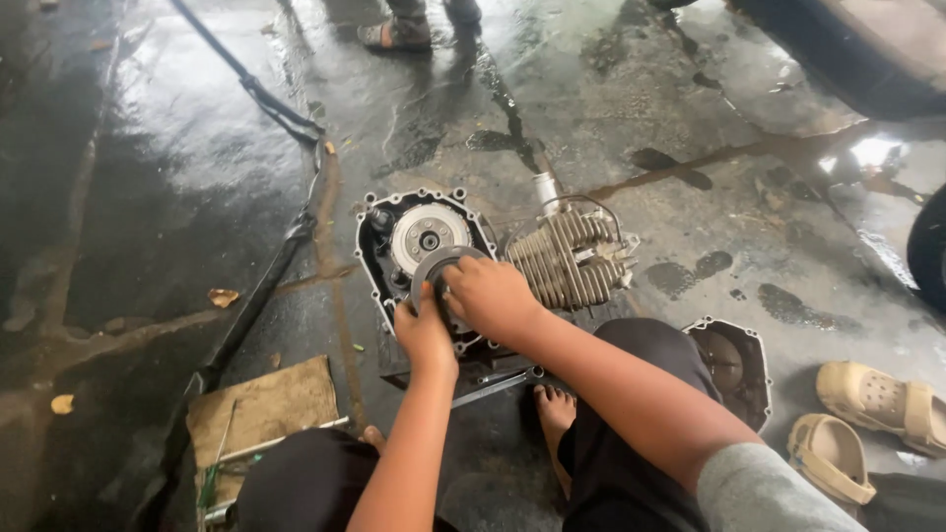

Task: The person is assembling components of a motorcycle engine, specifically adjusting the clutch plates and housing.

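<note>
Both hands, left [426, 333] and right [490, 296], on grey ring [434, 264] at engine [473, 266]

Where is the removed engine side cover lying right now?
In the head view, the side cover lies on the wet floor at lower right, beside the person's right knee, between the engine and the pair of beige sandals.

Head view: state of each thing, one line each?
Engine: on wet floor, side cover off, clutch exposed.
Ring: grey, held at the open side by both hands.
Left hand: gripping ring's lower left edge.
Right hand: gripping ring's right edge.
Cover: removed, lying inside up on floor.
Sandals: off, lying beside person.
Floor: wet, stained.
</note>
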